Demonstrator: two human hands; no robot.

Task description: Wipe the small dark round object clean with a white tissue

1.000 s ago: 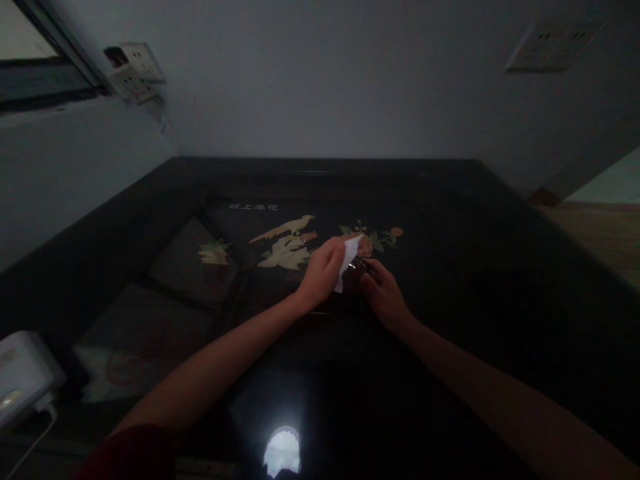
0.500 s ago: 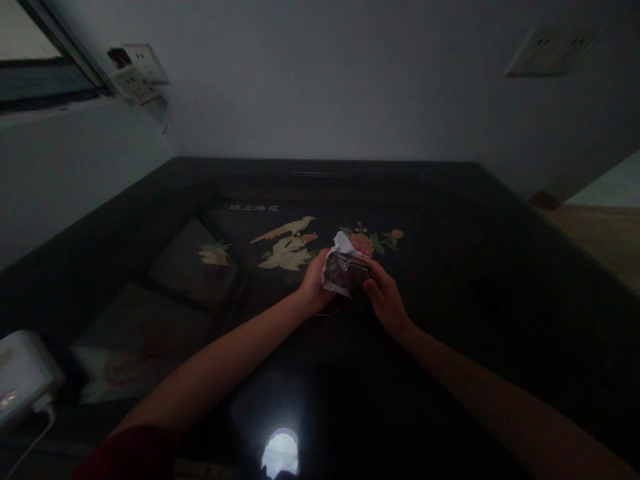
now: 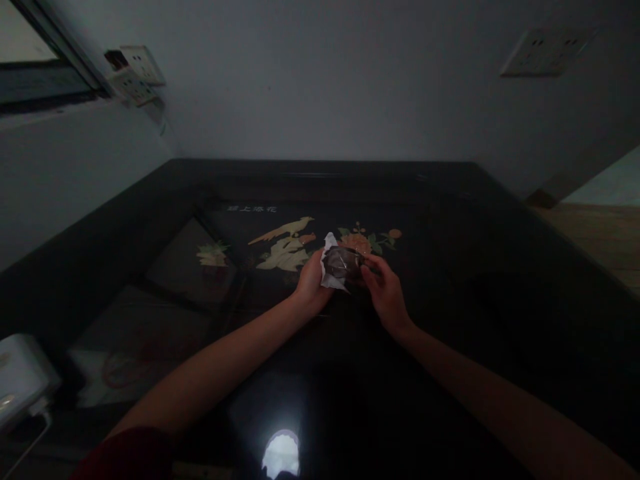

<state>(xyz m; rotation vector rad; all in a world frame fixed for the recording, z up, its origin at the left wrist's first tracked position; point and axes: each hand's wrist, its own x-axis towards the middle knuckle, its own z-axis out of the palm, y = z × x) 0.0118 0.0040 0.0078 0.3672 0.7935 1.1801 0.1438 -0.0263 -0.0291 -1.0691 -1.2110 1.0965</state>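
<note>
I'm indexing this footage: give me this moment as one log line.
left hand: holds white tissue or cloth against dark glossy object | right hand: grips object's right end | surface: dark table, bird-and-flower picture

Dark brown glossy object (image 3: 343, 263) — small, rounded-oblong, shiny with pale streaks of glare, exact kind too dim to tell; held with its long side running roughly 9 to 3 o'clock. White tissue (image 3: 329, 280) — thin, crumpled, ragged-edged; cupped against the object's 9 o'clock end, one peak poking up at 11 o'clock, a pointed corner hanging out below at 6 o'clock.
</note>
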